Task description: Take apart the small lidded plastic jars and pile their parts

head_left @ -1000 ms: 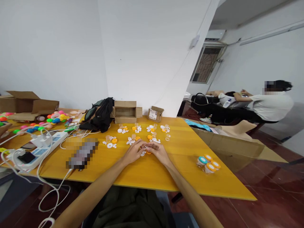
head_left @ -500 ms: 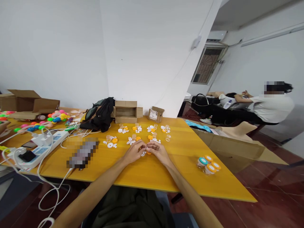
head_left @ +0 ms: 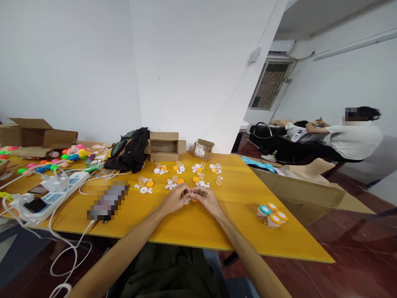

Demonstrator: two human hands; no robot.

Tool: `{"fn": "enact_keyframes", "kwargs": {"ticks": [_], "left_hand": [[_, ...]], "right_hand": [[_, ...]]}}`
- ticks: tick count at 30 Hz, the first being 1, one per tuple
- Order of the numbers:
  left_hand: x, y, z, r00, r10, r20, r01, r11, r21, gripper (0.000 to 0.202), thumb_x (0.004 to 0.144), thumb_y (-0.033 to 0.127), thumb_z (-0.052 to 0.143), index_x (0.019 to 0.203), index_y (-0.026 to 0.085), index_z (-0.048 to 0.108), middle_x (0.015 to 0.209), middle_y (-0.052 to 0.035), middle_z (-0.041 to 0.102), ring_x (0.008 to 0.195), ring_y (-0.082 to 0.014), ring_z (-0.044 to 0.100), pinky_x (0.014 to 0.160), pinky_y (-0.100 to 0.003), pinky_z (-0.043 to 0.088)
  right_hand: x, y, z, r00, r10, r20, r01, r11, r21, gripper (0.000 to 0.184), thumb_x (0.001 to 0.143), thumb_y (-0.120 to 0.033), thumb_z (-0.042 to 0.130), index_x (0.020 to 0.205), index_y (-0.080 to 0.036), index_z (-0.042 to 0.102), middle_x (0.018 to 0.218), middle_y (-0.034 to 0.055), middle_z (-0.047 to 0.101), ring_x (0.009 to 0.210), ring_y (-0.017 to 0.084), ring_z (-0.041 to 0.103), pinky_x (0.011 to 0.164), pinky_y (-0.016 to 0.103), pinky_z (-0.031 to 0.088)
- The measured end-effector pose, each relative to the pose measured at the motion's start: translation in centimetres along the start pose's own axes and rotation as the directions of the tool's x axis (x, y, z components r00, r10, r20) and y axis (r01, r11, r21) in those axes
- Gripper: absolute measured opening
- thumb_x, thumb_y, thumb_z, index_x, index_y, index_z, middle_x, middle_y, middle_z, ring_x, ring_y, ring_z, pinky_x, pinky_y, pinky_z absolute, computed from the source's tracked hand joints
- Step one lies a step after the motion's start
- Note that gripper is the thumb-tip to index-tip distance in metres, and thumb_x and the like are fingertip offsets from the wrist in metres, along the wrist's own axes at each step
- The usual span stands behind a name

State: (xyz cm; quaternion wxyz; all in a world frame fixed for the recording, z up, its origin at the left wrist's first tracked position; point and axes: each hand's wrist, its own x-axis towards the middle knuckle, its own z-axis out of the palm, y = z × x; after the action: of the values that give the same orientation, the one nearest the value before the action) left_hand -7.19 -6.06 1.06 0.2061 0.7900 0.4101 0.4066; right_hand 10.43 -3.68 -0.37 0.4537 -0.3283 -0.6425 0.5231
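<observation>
My left hand (head_left: 176, 199) and my right hand (head_left: 208, 199) meet fingertip to fingertip above the yellow table. Both are closed in a pinch around a small whitish piece, mostly hidden by the fingers. Just under them, an orange ring-shaped lid (head_left: 194, 200) and a white round part (head_left: 187, 201) show partly. Beyond the hands lie small groups of parts: clear plastic cups such as this cup (head_left: 142, 181), orange lids like this lid (head_left: 150, 184), white discs (head_left: 144, 190) and white cut-out pieces (head_left: 169, 184).
Several lidded jars (head_left: 273, 217) stand at the right. A phone (head_left: 108, 201) and a power strip (head_left: 58, 192) with white cables lie left. Behind are a black bag (head_left: 132, 149), an open cardboard box (head_left: 164, 155) and a smaller box (head_left: 203, 149). Another person (head_left: 353, 138) sits far right.
Both hands stay in the same place, with only a slight shift of the fingers around the small piece. The parts on the table have not moved.
</observation>
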Motion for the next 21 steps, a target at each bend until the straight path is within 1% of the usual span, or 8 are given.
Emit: {"fn": "enact_keyframes", "kwargs": {"ticks": [7,10,14,17,21], "left_hand": [[-0.21,0.16,-0.17,1.000,0.018,0.022,-0.017,1.000,-0.014,0.015,0.093,0.026,0.048,0.082,0.020,0.057,0.077,0.0000,0.058,0.072,-0.0151,0.053,0.073,-0.027,0.044],[-0.30,0.26,-0.25,0.999,0.026,0.036,-0.026,1.000,-0.008,0.016,0.094,0.029,0.048,0.086,0.020,0.059,0.080,-0.0012,0.059,0.075,-0.0159,0.053,0.075,-0.028,0.044],[-0.18,0.21,-0.27,0.998,0.043,0.046,-0.043,0.999,0.001,0.015,0.093,0.027,0.050,0.088,0.021,0.063,0.083,-0.0026,0.061,0.077,-0.0167,0.054,0.076,-0.028,0.045],[-0.06,0.03,-0.26,0.998,0.059,0.032,-0.059,0.998,-0.008,0.016,0.092,0.026,0.051,0.086,0.021,0.065,0.081,-0.0029,0.062,0.075,-0.0167,0.054,0.074,-0.028,0.045],[-0.02,-0.16,-0.19,0.999,0.051,-0.006,-0.051,0.999,-0.016,0.017,0.091,0.026,0.054,0.082,0.020,0.066,0.076,-0.0024,0.063,0.072,-0.0155,0.055,0.071,-0.027,0.045]], "right_hand": [[-0.08,-0.38,0.08,1.000,0.005,0.003,-0.005,1.000,0.014,0.035,0.063,-0.052,0.079,0.077,-0.021,0.072,0.069,0.0005,0.071,0.065,0.017,0.064,0.068,0.032,0.053],[-0.05,-0.40,0.02,1.000,0.016,-0.002,-0.016,0.999,0.036,0.037,0.061,-0.055,0.080,0.076,-0.021,0.072,0.070,0.0012,0.072,0.065,0.018,0.065,0.067,0.033,0.054],[-0.02,-0.31,-0.09,0.999,0.029,-0.025,-0.028,0.999,0.044,0.038,0.059,-0.054,0.081,0.076,-0.022,0.072,0.071,0.0015,0.073,0.064,0.018,0.066,0.069,0.034,0.056],[-0.02,-0.29,-0.13,1.000,0.025,-0.017,-0.024,0.999,0.030,0.038,0.060,-0.055,0.080,0.077,-0.022,0.072,0.072,0.0018,0.073,0.065,0.019,0.067,0.069,0.035,0.056],[-0.05,-0.33,-0.06,1.000,0.013,-0.002,-0.013,1.000,0.026,0.038,0.061,-0.056,0.079,0.078,-0.022,0.072,0.071,0.0021,0.073,0.066,0.019,0.067,0.068,0.035,0.055]]}}
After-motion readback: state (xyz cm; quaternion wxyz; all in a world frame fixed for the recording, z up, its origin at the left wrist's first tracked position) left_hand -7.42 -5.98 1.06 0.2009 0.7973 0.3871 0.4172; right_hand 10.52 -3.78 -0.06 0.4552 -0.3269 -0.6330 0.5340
